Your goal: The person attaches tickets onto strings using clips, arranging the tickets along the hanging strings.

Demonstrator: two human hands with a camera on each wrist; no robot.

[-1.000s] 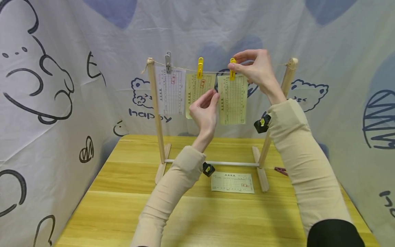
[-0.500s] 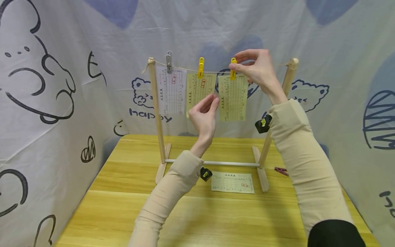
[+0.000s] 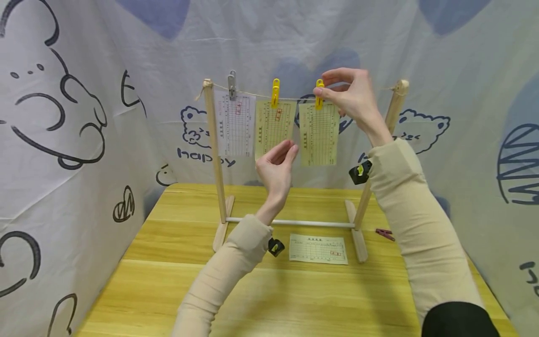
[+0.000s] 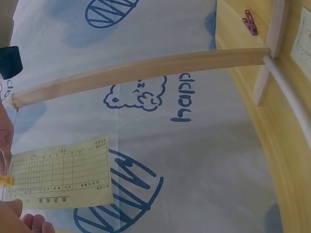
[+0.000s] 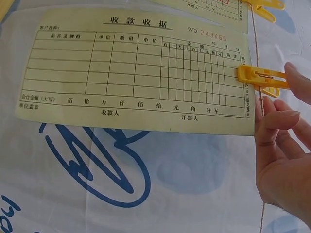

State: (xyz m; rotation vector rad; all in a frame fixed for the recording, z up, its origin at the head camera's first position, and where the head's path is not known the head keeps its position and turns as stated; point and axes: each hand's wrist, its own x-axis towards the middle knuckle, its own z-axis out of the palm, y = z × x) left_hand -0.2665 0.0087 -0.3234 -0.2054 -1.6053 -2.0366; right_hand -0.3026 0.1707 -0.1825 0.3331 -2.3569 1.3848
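A yellow clothes peg [image 5: 262, 76] clips a pale yellow receipt slip [image 3: 318, 140] to a string on a wooden stand. My right hand [image 3: 351, 96] is at this peg, thumb on its handle and the other fingers bent behind. Printed table lines show on the slip in the right wrist view. My left hand [image 3: 278, 168] is raised lower left of the slip, fingers loosely bent, with nothing in them. It overlaps a second yellow slip [image 3: 273, 126], hung by another yellow peg [image 3: 275, 92]. At the left a white slip [image 3: 234, 131] hangs from a grey peg [image 3: 232, 85].
The stand has two wooden posts [image 3: 215, 173] and a white crossbar [image 3: 311, 223]. Another receipt slip [image 3: 317, 249] lies on the wooden table [image 3: 168, 276], and a dark red peg [image 3: 384, 234] lies by the right foot. A patterned cloth [image 3: 261, 28] hangs behind.
My left hand has moved down from beside the right slip's edge. That slip's lower edge has risen slightly. My right hand stays at the peg.
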